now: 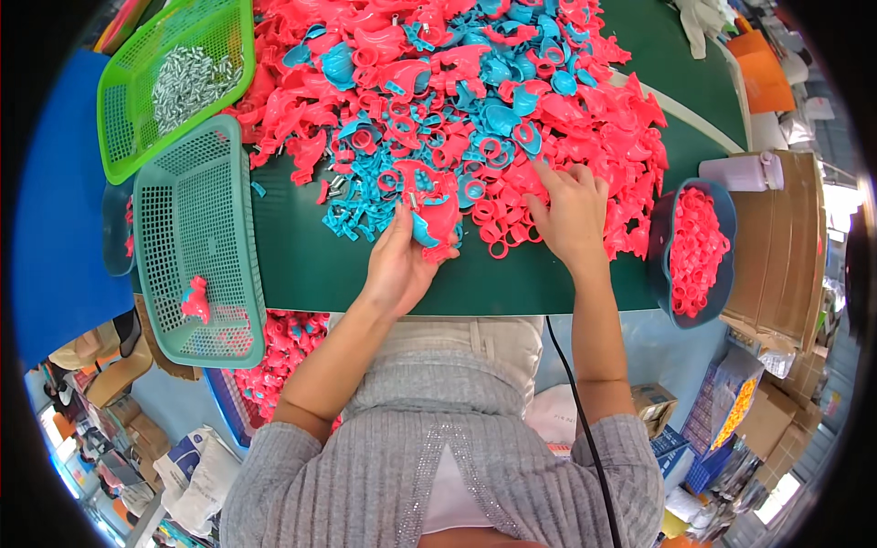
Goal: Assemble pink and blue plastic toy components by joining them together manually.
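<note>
My fingers work over a dark green flat table top [311,274]. Directly beyond my fingertips lies a wide heap of pink and blue moulded plastic parts [475,100]. Left of my fingers lie a teal perforated plastic basket [183,210] and a lime green mesh basket [137,137]. Right sits a dark blue bowl [722,274].

You have two hands, left hand [399,265] and right hand [568,212]; two mesh baskets, one bright green [123,119], one teal [196,219]; one dark bowl [722,274]; pink and blue parts [475,100] beyond counting.
</note>
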Motion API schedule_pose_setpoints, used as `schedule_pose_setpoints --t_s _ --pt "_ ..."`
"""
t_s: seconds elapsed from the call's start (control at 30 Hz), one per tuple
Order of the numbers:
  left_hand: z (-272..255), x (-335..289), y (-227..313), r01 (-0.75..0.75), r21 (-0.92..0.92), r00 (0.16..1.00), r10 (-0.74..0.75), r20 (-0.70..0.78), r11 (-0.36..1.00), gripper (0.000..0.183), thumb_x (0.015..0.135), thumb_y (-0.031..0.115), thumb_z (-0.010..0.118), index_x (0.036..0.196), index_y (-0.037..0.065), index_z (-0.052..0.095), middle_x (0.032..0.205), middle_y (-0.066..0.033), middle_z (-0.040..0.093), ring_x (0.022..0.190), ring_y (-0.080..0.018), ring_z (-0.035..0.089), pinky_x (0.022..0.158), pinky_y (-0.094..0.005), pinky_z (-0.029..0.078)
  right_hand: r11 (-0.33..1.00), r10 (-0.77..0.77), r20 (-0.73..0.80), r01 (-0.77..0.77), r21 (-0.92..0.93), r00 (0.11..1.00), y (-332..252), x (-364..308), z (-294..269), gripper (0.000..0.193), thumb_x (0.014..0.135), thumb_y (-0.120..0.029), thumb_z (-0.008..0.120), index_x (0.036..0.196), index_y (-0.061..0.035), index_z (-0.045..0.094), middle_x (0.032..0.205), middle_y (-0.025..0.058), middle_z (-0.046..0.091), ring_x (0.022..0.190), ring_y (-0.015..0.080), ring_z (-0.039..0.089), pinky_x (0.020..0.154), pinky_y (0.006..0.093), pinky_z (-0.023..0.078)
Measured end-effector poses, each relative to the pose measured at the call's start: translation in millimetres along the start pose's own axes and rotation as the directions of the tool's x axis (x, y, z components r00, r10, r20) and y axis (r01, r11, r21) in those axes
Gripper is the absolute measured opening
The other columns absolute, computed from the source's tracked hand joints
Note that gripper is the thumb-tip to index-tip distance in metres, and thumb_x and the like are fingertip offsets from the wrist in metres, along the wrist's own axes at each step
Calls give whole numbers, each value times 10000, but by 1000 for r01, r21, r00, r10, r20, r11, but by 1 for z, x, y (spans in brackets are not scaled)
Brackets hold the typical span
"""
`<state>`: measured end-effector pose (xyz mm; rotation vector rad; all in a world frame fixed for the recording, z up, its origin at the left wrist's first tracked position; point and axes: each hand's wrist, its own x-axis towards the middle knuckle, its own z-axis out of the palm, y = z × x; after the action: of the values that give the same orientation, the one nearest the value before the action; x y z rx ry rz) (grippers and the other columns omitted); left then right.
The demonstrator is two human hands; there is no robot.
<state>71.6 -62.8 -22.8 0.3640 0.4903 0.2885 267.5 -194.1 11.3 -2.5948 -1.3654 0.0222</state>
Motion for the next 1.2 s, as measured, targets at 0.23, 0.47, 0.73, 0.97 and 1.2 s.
schedule_pose_setpoints --t_s 0.23,0.47,0.73,0.97,1.2 --pt "7 4 -5 -55 -2 998 55 -31 998 432 1017 399 326 1310 89 394 1184 -107 545 981 -244 585 827 -408 493 994 70 -65 -64 89 995 6 2 15 348 809 -223 676 1123 -72 655 916 149 641 1005 298 538 895 417 349" --pt "35 20 -12 -204 -31 979 203 -35 979 385 1021 380 328 1259 91 412 1213 -116 532 1094 -239 560 932 -425 462 890 166 -334 5 456 928 -39 -9 -5 205 851 -88 647 1035 -2 671 907 152 634 866 260 608 784 338 472" --pt "38 6 9 -171 -147 979 184 84 974 397 1035 377 251 1277 109 416 1246 -77 529 1132 -195 542 917 -376 467 795 -177 -387 363 487 905 -79 2 -29 471 657 -166 824 1071 -39 641 1217 166 562 1117 308 520 931 414 414" --pt "36 -4 15 -230 46 971 226 80 972 407 1034 386 232 1259 101 416 1216 -76 527 1090 -178 562 893 -360 491 607 -178 -298 343 717 938 -76 -4 -28 529 639 -158 839 1103 -7 638 1246 174 534 1135 311 541 923 376 454" --pt "39 -16 15 -313 147 941 285 182 938 442 1027 412 226 1273 85 396 1145 -82 524 1019 -151 571 850 -300 494 654 -298 -352 458 602 887 -91 -6 -23 540 631 -186 841 1113 -35 652 1244 173 537 1116 310 545 895 385 464"
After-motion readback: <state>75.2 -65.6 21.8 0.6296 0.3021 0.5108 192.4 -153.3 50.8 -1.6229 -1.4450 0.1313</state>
